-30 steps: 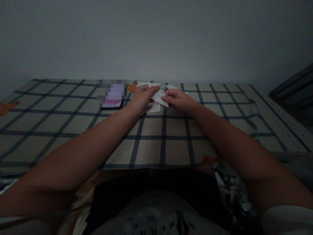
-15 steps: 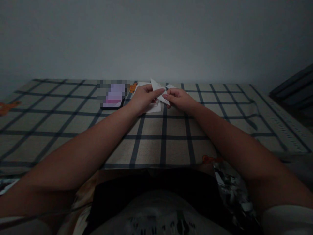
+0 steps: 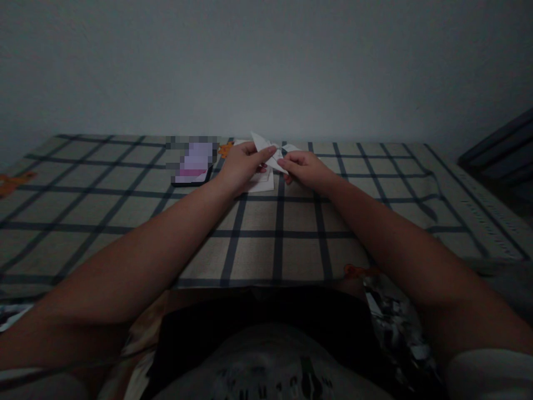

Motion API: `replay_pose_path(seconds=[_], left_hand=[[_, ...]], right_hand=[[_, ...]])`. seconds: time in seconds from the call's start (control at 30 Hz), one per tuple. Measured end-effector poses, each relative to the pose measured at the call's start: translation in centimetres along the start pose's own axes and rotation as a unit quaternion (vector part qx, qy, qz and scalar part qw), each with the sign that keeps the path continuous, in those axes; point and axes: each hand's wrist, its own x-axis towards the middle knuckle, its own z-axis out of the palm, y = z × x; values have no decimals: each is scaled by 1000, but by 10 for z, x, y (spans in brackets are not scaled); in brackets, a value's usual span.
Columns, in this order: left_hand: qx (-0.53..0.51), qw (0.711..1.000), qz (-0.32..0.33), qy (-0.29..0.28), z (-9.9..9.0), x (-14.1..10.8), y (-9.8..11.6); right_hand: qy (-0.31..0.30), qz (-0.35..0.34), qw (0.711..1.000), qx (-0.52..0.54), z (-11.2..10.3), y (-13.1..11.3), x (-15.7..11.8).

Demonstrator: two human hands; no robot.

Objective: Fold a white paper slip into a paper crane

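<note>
A folded white paper (image 3: 263, 145) with a pointed tip is held up between both hands near the back of the table. My left hand (image 3: 245, 165) pinches it from the left, thumb across its front. At its lower right corner, my right hand (image 3: 306, 168) grips it between thumb and fingers. Under and beside my left hand lie white sheets (image 3: 262, 184) on the checked cloth. Part of another white paper (image 3: 292, 148) shows behind my right hand.
A phone (image 3: 194, 164) with a lit, partly blurred screen lies left of the hands on the checked tablecloth (image 3: 254, 214). The grey wall (image 3: 266, 66) rises behind the table. A dark slatted object (image 3: 503, 155) stands at the far right.
The folded paper has shifted slightly left and tilted, with its tip now further left. My left hand has moved a little with it. My right hand has barely moved.
</note>
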Motion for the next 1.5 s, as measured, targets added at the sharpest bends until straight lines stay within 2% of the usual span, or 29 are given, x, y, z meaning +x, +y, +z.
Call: replay_pose_path(seconds=[0.33, 0.47, 0.8, 0.97, 1.13, 1.5], left_hand=[[-8, 1000, -18, -7, 3, -4, 2], [-12, 1000, 2, -13, 2, -4, 1], [-9, 1000, 2, 13, 3, -2, 2], [-14, 1000, 16, -2, -1, 0, 0], [19, 999, 36, -23, 1, -3, -3], [-10, 1000, 20, -12, 1, -2, -2]], right_hand=[[1, 10, 1000, 8, -1, -1, 0], [8, 12, 1000, 5, -1, -1, 0], [21, 17, 999, 29, 1, -2, 1], [16, 9, 1000, 6, 0, -5, -3], [-5, 40, 999, -35, 0, -12, -4], [-8, 30, 997, -68, 1, -6, -3]])
